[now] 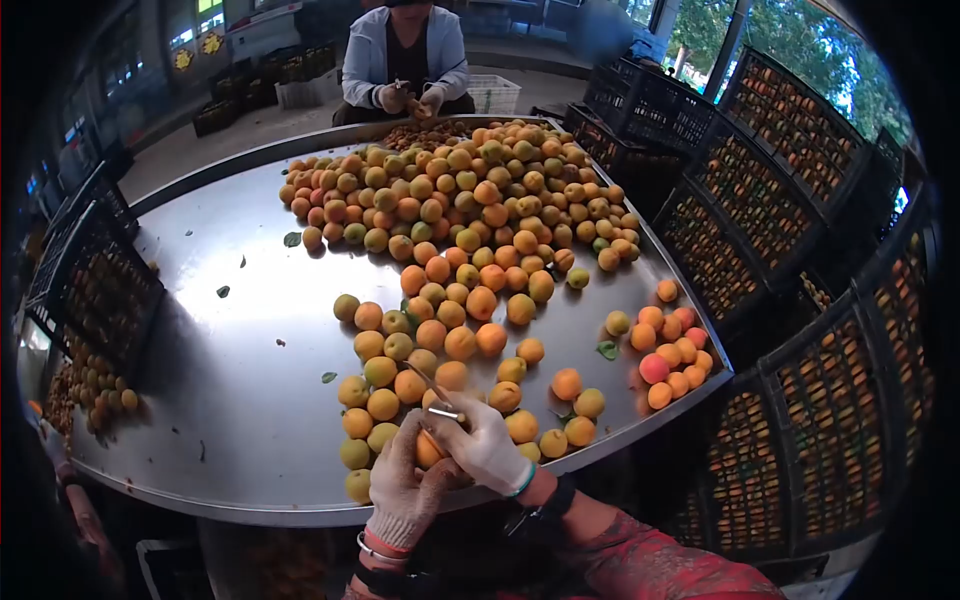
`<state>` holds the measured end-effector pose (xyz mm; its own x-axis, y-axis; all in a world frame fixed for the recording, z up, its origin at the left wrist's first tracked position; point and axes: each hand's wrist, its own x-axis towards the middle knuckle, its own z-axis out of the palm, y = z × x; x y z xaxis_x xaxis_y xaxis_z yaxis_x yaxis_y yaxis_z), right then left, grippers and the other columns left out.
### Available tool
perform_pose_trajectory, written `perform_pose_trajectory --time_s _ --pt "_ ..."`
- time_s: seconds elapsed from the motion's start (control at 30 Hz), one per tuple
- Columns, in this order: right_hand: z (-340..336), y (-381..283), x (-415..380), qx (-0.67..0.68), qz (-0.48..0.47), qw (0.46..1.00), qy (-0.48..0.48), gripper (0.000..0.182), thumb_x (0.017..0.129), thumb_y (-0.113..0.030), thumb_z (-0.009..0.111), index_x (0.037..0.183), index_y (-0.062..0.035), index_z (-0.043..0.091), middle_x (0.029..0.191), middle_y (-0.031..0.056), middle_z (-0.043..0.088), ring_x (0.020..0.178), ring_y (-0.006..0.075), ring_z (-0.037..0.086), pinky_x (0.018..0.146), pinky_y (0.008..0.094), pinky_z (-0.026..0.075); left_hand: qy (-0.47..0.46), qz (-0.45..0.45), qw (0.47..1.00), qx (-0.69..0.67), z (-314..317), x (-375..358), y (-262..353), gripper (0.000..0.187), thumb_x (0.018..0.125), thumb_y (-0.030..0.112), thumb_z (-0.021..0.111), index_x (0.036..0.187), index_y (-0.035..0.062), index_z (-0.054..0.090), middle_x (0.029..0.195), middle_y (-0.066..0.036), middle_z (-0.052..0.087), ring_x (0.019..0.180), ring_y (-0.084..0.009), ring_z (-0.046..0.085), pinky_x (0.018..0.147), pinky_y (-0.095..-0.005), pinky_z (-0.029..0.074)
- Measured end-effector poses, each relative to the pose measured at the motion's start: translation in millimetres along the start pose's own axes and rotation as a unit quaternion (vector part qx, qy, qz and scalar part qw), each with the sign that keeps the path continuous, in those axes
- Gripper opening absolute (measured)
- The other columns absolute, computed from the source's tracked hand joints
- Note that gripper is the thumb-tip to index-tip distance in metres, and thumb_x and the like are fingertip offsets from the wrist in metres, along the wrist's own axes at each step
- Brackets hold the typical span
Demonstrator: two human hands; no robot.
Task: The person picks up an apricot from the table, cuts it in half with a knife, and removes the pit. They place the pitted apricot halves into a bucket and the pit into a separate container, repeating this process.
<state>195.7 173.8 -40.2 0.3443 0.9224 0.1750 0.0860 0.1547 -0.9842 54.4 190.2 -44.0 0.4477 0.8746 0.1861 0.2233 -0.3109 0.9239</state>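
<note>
My left hand (pixel 403 478), in a stained white knit glove, is closed around an apricot (pixel 429 450) at the front edge of the metal table. Close against it is my right hand (pixel 488 445), also gloved, with its fingers shut on a small knife (pixel 444 410). The thin blade points up and to the left, away from me. My fingers partly cover the held fruit, so any cut in it is hidden. Loose apricots (pixel 382 404) lie just beyond both hands, and a large heap of apricots (pixel 450 190) covers the far part of the table.
A smaller group of riper apricots (pixel 672 350) sits at the right corner. Stacked black crates (pixel 745 470) full of fruit rise along the right. Another crate (pixel 95 280) tips fruit at the left edge. Across the metal table (pixel 240 400), a gloved person (pixel 405 60) handles something small.
</note>
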Motion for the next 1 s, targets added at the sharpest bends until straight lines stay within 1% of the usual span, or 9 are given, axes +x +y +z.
perform_pose_trajectory --time_s 0.1,0.13,0.23,0.37,0.57,0.7,0.8,0.93,1.0 --pt "1 5 1 -0.04 0.028 0.999 -0.018 0.021 0.088 -0.017 0.07 0.088 0.0003 0.057 0.074 0.0097 0.056 0.068 0.0135 0.054 0.063 0.0302 0.046 0.008 0.067 0.993 0.096 3 0 -5 0.071 0.082 0.03 0.074 0.137 -0.0046 0.045 0.114 -0.022 0.062 0.099 -0.0358 0.064 0.084 -0.0395 0.052" --pt "-1 6 -1 -0.011 0.082 0.995 -0.053 0.023 0.089 -0.014 0.068 0.104 0.0031 0.063 0.088 0.0069 0.063 0.081 0.0084 0.056 0.069 0.0266 0.048 0.016 0.111 0.986 0.123 4 2 -8 0.073 0.084 0.033 0.071 0.138 -0.0056 0.043 0.114 -0.024 0.061 0.099 -0.0396 0.063 0.085 -0.0423 0.052" --pt "3 9 -6 -0.034 0.0 0.999 -0.036 0.018 0.088 -0.012 0.067 0.097 0.0025 0.065 0.084 0.0083 0.059 0.075 0.0138 0.056 0.066 0.0293 0.046 0.016 0.136 0.984 0.113 4 1 -17 0.074 0.087 0.04 0.065 0.138 -0.0085 0.04 0.115 -0.026 0.061 0.101 -0.0438 0.062 0.087 -0.0454 0.051" --pt "5 14 -11 -0.109 -0.134 0.985 0.006 0.011 0.084 -0.007 0.068 0.087 0.0025 0.063 0.081 0.0113 0.055 0.071 0.0249 0.055 0.064 0.0342 0.046 0.081 0.141 0.986 -0.036 18 -7 -25 0.067 0.095 0.04 0.056 0.137 -0.01 0.041 0.119 -0.025 0.061 0.106 -0.0369 0.063 0.091 -0.042 0.049" --pt "18 9 -6 -0.162 -0.225 0.96 0.032 0.009 0.077 -0.004 0.069 0.079 -0.001 0.061 0.069 0.0101 0.053 0.061 0.0247 0.054 0.054 0.0348 0.042 0.118 -0.114 0.95 -0.266 22 -5 -8 0.035 0.103 0.025 0.041 0.126 0.0011 0.053 0.118 -0.011 0.059 0.106 -0.0182 0.058 0.094 -0.0308 0.046" --pt "16 10 -6 -0.11 -0.211 0.971 -0.008 0.007 0.08 0.0 0.066 0.082 0.0006 0.059 0.074 0.0091 0.056 0.064 0.0179 0.055 0.058 0.0301 0.045 0.119 -0.069 0.98 -0.146 16 2 -29 0.036 0.105 0.026 0.035 0.122 0.0025 0.057 0.112 -0.007 0.06 0.1 -0.0147 0.058 0.086 -0.0251 0.047" --pt "15 -1 -9 0.079 0.0 0.997 0.013 0.006 0.091 -0.003 0.06 0.09 0.0022 0.062 0.085 0.0033 0.06 0.075 0.0097 0.057 0.066 0.0241 0.046 0.114 -0.214 0.729 -0.641 18 7 -30 0.049 0.105 0.044 0.036 0.126 0.0045 0.055 0.117 -0.007 0.059 0.106 -0.0215 0.058 0.089 -0.0333 0.049" --pt "6 8 -5 0.028 0.004 0.999 0.035 0.021 0.094 -0.016 0.061 0.104 0.0032 0.062 0.093 0.0048 0.063 0.082 0.0107 0.058 0.075 0.025 0.048 0.097 -0.227 0.688 -0.682 12 6 -34 0.052 0.105 0.047 0.035 0.129 0.0041 0.052 0.119 -0.009 0.058 0.108 -0.0225 0.057 0.088 -0.036 0.05" --pt "2 2 -2 0.199 0.126 0.972 0.005 0.022 0.092 -0.015 0.062 0.105 0.0037 0.062 0.095 0.0054 0.063 0.083 0.0109 0.059 0.076 0.0256 0.049 -0.002 -0.16 0.65 -0.743 4 2 -39 0.049 0.105 0.043 0.039 0.132 0.0036 0.049 0.122 -0.011 0.057 0.111 -0.0253 0.056 0.092 -0.0399 0.049"
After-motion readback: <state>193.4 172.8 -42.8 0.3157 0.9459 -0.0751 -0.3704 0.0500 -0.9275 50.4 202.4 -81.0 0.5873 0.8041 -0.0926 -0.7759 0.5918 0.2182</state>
